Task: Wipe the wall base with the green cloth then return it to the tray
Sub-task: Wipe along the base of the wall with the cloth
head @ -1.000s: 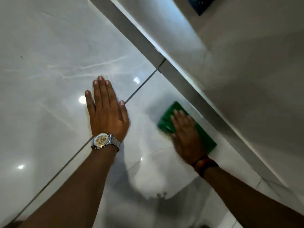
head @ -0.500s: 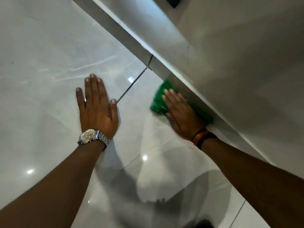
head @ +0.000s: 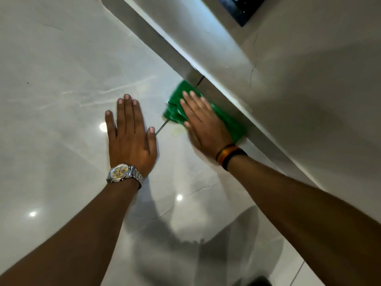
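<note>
A folded green cloth [head: 175,109] lies on the glossy floor, its far edge against the grey wall base [head: 156,41] that runs diagonally from upper left to lower right. My right hand [head: 203,122] presses flat on the cloth, fingers pointing up along the base; it wears an orange and black band. My left hand [head: 129,135], with a silver watch on the wrist, rests flat on the floor tile to the left of the cloth, fingers apart and holding nothing. No tray is in view.
Pale polished floor tiles [head: 61,89] with a dark grout line [head: 161,127] fill the left and bottom. The off-white wall [head: 299,89] rises at right, with a dark panel [head: 241,9] near the top edge. My shadow falls on the floor below.
My right hand has slid the green cloth from the open floor up against the wall base and further along it toward the upper left. The left hand stays planted.
</note>
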Demonstrator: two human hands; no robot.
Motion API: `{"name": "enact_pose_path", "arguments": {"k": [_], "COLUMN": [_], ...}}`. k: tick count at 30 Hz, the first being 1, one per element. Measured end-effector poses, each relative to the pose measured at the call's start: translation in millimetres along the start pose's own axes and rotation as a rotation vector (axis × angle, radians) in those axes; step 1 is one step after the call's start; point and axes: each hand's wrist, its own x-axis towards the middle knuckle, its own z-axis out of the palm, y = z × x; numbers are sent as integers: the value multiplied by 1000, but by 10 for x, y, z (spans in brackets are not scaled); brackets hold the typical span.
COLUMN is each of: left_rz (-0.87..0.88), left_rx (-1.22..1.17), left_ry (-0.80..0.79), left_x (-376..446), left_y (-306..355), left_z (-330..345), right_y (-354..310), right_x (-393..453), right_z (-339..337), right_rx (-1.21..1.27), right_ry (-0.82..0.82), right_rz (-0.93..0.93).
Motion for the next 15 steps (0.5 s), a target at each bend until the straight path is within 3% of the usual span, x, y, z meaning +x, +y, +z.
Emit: {"name": "enact_pose_path", "arguments": {"k": [3,6,15], "left_rz": [-6,-13,-4], "left_rx": [-24,-19,-6], "left_ry": [-7,-16,-17], "left_x": [3,4,4], "left_y": [-20,7,0], "left_z": [2,7,11], "right_y": [309,626,-90], "right_x": [-1038,-1439,481], "right_z": [13,-42,-94], "right_rx": [-23,-56,56], "right_ry": [-63,-133,72], "right_rz": [86,82,4]}}
